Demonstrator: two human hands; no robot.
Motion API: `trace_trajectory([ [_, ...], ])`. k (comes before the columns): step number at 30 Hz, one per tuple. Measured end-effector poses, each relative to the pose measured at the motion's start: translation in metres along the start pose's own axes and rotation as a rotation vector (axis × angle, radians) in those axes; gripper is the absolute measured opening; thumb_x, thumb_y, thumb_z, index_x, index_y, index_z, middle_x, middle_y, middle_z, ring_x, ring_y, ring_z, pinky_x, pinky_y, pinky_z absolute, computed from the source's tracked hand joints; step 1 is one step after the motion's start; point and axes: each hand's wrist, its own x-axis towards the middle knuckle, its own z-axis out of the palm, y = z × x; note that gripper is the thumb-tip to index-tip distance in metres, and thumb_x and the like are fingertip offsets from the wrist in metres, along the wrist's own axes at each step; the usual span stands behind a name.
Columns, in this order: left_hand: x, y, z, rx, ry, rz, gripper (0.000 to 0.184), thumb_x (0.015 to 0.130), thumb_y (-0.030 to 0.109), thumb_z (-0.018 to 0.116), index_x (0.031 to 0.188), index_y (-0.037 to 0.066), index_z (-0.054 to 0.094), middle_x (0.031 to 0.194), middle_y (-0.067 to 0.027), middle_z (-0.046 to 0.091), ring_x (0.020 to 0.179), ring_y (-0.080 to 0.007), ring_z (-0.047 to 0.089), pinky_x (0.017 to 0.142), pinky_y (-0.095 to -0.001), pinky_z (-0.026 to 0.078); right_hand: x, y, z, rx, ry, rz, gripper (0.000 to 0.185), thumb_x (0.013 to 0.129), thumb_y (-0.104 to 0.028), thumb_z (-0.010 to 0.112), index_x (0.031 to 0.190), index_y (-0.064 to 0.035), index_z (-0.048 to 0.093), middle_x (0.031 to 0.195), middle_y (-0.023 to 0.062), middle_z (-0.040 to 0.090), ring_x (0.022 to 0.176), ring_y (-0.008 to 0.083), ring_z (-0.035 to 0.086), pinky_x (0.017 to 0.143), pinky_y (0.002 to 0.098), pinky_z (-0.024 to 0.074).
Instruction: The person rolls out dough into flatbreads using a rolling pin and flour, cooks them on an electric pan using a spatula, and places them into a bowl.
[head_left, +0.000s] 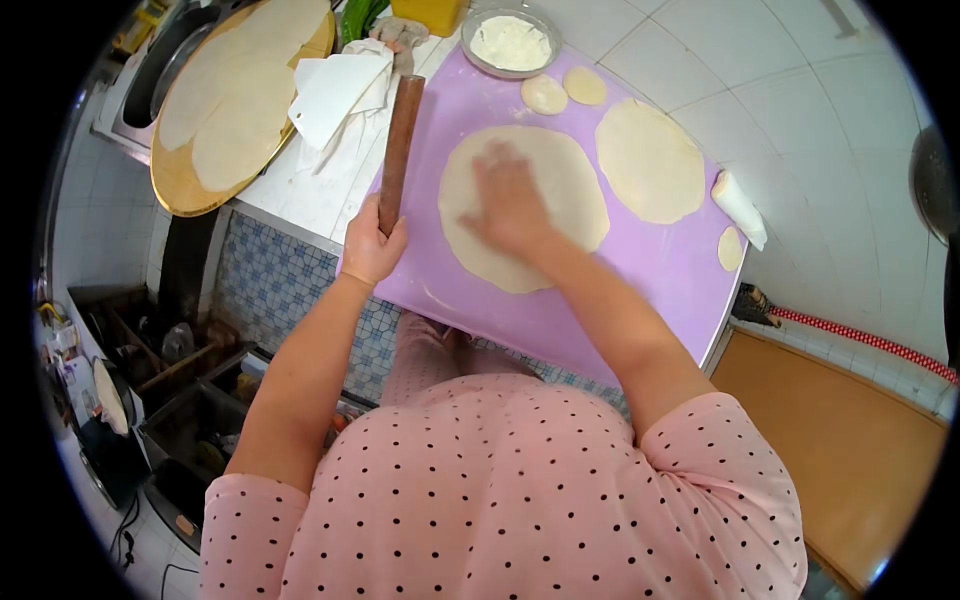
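Observation:
My left hand [374, 243] is closed round the lower end of a brown wooden rolling pin [402, 135], which stands tilted at the left edge of a purple mat [540, 325]. My right hand [508, 200], smeared by motion, lies over a large round sheet of rolled dough [570, 215] with its fingers spread and nothing in them. To the right on the mat is another rolled dough sheet [650, 160]. Small dough rounds sit behind, one [544, 94] beside another [585, 86], and a third [730, 248] lies near the right edge.
A glass bowl of flour [510, 45] stands at the mat's back edge. On the left, a round board [165, 195] bears several dough sheets, with white cloths [340, 95] beside it. A white roll [738, 208] lies by the tiled wall. Open drawers [190, 420] are low on the left.

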Motion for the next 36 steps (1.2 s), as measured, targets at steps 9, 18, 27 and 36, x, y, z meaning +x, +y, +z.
trace_trajectory([
  [9,-0.002,0.009,-0.002,0.035,-0.012,-0.022,0.031,0.084,0.014,0.063,0.109,-0.002,0.052,0.082,-0.0179,0.063,0.071,-0.0306,0.063,0.067,-0.0389,0.050,-0.046,0.076,-0.001,-0.129,0.097,0.317,0.082,0.088,-0.040,0.064,0.148,0.0037,0.030,0.155,0.0280,0.024,0.146,0.0421,0.018,0.118,0.0540,0.0176],
  [18,0.001,0.001,0.000,-0.063,-0.025,-0.018,0.030,0.084,0.015,0.065,0.106,-0.001,0.052,0.081,-0.0188,0.062,0.070,-0.0325,0.063,0.065,-0.0380,0.050,-0.058,0.004,-0.021,0.075,-0.267,0.117,0.083,0.083,-0.039,0.069,0.145,0.0032,0.034,0.155,0.0231,0.028,0.146,0.0394,0.021,0.118,0.0527,0.0184],
  [27,0.002,-0.003,-0.002,-0.019,-0.027,-0.013,0.036,0.083,0.016,0.066,0.111,-0.002,0.052,0.085,-0.0231,0.063,0.074,-0.0400,0.063,0.066,-0.0411,0.051,0.039,0.002,-0.007,0.080,-0.040,-0.283,0.080,0.086,-0.043,0.066,0.146,-0.0004,0.035,0.153,0.0207,0.033,0.145,0.0348,0.025,0.119,0.0487,0.0192],
  [36,0.002,-0.003,0.001,-0.024,-0.010,0.027,0.030,0.084,0.012,0.064,0.108,-0.001,0.052,0.077,-0.0148,0.062,0.065,-0.0261,0.063,0.063,-0.0360,0.050,-0.011,0.088,-0.016,-0.031,0.090,0.169,0.080,0.087,-0.041,0.065,0.146,0.0037,0.033,0.153,0.0244,0.030,0.144,0.0396,0.025,0.118,0.0510,0.0193],
])
